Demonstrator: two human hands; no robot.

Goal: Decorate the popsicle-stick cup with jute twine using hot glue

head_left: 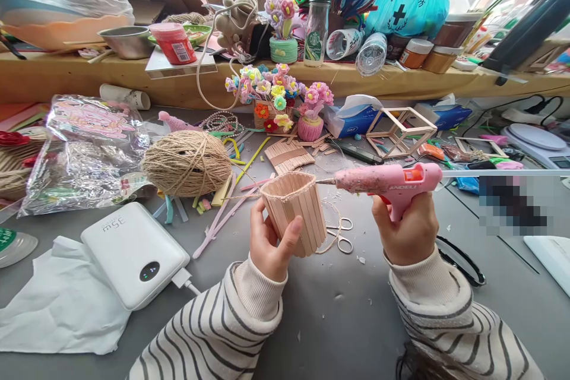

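Observation:
My left hand point(275, 241) grips a small cup of upright wooden sticks point(299, 214), thumb on its near side. Twine runs along the cup's rim and trails off to the left. My right hand point(407, 228) is wrapped round the handle of a pink glue gun point(392, 181), whose nozzle points left and meets or nearly meets the right side of the rim. Behind the cup on the table lie flat wooden sticks point(289, 157). Scissors point(344, 236) rest to the right of the cup, beside a loop of twine.
A ball of twine point(187, 163), a white power bank point(136, 255) with a cable and a white cloth point(62, 303) lie at the left. Behind are yarn flowers point(276, 95), a wooden stick frame point(401, 130) and a crowded shelf point(178, 80). Black-rimmed glasses point(463, 261) lie right.

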